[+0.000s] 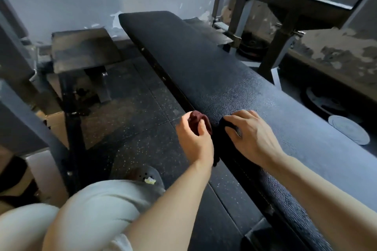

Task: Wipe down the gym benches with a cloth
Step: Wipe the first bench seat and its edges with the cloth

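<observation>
**Cloth at near edge of bench, both hands on it**

I see the left hand (pixel 193 138) pinched shut on a bunched dark red bit of cloth (pixel 199 120), thumb and fingers curled round it at the pad's near edge. The right hand (pixel 248 132) lies flat, fingers spread and only slightly bent, pressing a darker part of the fabric onto the pad; I cannot tell whether red and dark are one cloth or two. A dark fold hangs down the side of the bench (pixel 204 63) between the two wrists.

The cloth sits on the near long edge of the pad, roughly midway along what I can see of it.

Progress, as I judge it: mid-wipe or regripping. The pad shows no wet streak or clear line between cleaned and uncleaned, so I cannot say how much is done. The far end, towards the wall, lies well apart from the hands. A second padded bench (pixel 81 49) stands to the left, its top dull and smudged; I take it as not yet wiped.

Containers: none in view. No bucket, no spray bottle. Weight plates (pixel 348 130) lie on the floor beyond the bench.
</observation>
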`<state>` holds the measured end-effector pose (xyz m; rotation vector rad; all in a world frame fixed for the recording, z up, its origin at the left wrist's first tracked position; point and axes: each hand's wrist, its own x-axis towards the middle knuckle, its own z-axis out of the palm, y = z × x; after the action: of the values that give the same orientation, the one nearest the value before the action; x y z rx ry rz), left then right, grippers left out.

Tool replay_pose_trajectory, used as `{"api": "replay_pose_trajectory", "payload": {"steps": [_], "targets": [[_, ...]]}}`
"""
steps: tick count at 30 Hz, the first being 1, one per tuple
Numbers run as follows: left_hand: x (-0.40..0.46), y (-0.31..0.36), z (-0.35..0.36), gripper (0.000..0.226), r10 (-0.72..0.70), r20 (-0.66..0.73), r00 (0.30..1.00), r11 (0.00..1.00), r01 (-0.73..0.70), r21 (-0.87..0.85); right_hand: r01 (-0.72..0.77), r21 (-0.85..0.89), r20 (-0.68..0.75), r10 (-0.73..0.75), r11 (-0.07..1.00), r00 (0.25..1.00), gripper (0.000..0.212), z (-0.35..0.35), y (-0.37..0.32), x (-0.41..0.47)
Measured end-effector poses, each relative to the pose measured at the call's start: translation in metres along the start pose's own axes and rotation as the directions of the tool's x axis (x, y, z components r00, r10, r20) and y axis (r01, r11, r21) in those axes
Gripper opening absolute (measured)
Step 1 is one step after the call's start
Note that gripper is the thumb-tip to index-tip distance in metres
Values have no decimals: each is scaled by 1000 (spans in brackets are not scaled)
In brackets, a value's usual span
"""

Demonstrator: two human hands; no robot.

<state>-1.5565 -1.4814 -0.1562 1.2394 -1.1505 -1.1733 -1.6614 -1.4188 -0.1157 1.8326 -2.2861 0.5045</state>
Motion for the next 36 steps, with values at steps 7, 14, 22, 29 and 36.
{"api": "replay_pose_trajectory", "payload": {"steps": [7, 14, 22, 29, 36], "targets": [[-9, -20, -15, 41, 103, 138, 985, 994, -98, -42, 27, -5, -73, -28, 1000, 997, 26, 10, -2, 2], [3, -26, -9, 48, 81, 95, 992, 997, -82, 4, 11, -37, -90, -15, 999, 996, 29, 14, -1, -2], [-17, -33, -21, 53, 192, 265, 945, 977, -210, 42, 20, -63, -85, -26, 998, 996, 33, 15, -5, -1], [33, -21, -9, 47, 22, 63, 998, 996, -17, -83, -2, -80, -108, -7, 997, 994, 29, 17, -7, -4], [7, -24, -21, 14, 138, 69, 988, 990, -139, 7, -3, -115, -79, -6, 993, 997, 35, 15, -10, -2]]}}
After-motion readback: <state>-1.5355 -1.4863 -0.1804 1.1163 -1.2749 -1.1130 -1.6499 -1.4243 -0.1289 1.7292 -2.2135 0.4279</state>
